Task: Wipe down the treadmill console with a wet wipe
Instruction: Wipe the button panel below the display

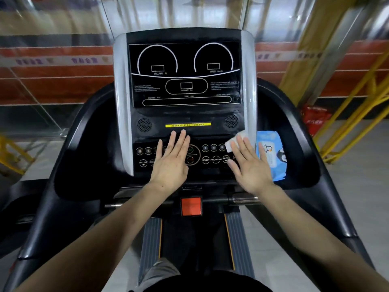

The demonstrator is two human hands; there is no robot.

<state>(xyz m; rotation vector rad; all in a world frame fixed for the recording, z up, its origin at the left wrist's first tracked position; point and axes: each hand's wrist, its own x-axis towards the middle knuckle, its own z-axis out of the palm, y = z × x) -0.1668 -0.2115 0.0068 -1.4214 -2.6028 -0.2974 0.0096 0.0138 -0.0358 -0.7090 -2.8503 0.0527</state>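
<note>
Treadmill console fills the middle of the view, black display up top with two round gauges, silver trim down both sides, and a yellow sticker strip under the screen. Button panel sits below that, RESET and PROGRAM readable. Orange-red safety key tab is just under the console, above the belt. Blue wipes pack lies in the right-side tray, right next to the panel. Left hand is flat, fingers straight and together, resting over the left buttons. Right hand is flat too, fingers spread, pressing the white wet wipe onto the panel's right edge.
</note>
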